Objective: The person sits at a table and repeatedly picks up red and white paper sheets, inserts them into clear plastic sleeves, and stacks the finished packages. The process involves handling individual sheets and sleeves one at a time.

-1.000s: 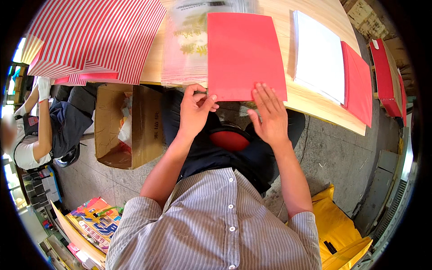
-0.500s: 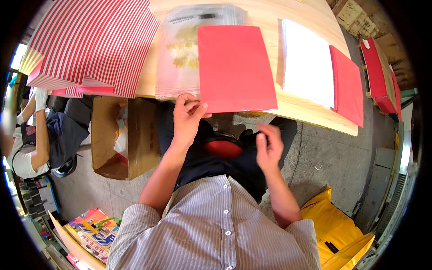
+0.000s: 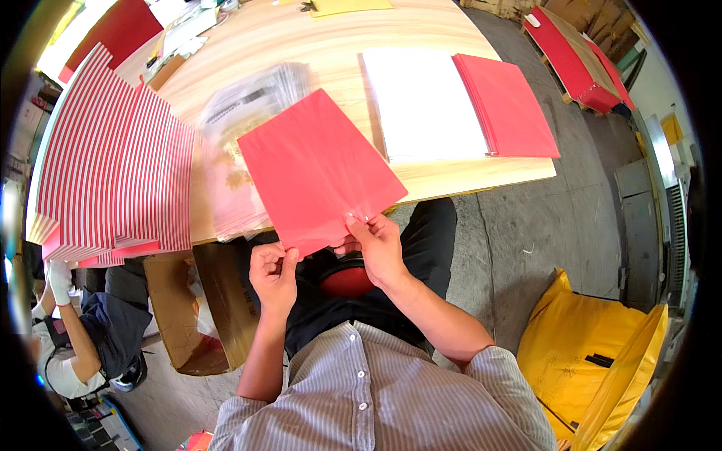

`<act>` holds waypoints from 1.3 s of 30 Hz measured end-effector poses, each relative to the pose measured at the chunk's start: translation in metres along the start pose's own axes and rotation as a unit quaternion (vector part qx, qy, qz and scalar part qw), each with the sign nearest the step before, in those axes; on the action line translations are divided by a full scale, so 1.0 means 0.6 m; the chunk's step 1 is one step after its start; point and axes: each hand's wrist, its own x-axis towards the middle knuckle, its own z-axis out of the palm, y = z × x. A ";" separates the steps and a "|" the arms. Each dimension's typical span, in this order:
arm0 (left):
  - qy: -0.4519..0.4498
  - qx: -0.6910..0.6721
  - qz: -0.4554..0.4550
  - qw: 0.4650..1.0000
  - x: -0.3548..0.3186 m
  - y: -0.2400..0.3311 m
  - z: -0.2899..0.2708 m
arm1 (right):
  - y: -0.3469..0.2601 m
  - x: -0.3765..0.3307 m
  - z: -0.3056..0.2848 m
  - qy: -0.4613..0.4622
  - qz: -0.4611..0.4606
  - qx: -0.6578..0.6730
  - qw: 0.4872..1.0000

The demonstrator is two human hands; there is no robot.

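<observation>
We note the red sheet (image 3: pixel 320 169) now tilted and lifted off the wooden table (image 3: pixel 331 45); left hand (image 3: pixel 274 274) and right hand (image 3: pixel 376 244) both pinch its near edge, where earlier the right had dropped away.

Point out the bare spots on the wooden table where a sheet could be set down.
The widest bare wood on the table lies along the far side, beyond the clear bags and the white stack. A narrow strip runs along the near edge below the white stack and red stack. The striped sheets and the red sheet, pinched by both hands, crowd the left.
</observation>
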 end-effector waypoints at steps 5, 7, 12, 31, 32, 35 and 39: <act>-0.036 -0.031 0.045 0.998 0.002 0.026 0.024 | -0.041 0.005 -0.009 0.012 -0.086 0.021 0.996; -0.066 -0.030 0.055 0.996 0.001 0.033 0.021 | -0.086 0.020 -0.019 0.032 -0.119 0.037 0.992; -0.080 0.053 0.036 0.995 -0.015 0.025 -0.007 | -0.182 0.101 -0.100 0.114 -0.171 0.022 0.979; -0.037 0.124 -0.049 0.990 -0.048 0.000 -0.067 | -0.387 0.123 -0.359 0.219 -0.244 -0.016 0.945; -0.037 0.124 -0.051 0.990 -0.048 0.000 -0.066 | -0.404 0.122 -0.381 0.235 -0.238 -0.034 0.942; -0.041 0.124 -0.061 0.990 -0.048 -0.001 -0.061 | -0.431 0.109 -0.448 0.273 -0.215 -0.076 0.935; -0.045 0.139 -0.061 0.987 -0.052 -0.003 -0.059 | -0.424 0.102 -0.476 0.278 -0.179 -0.108 0.938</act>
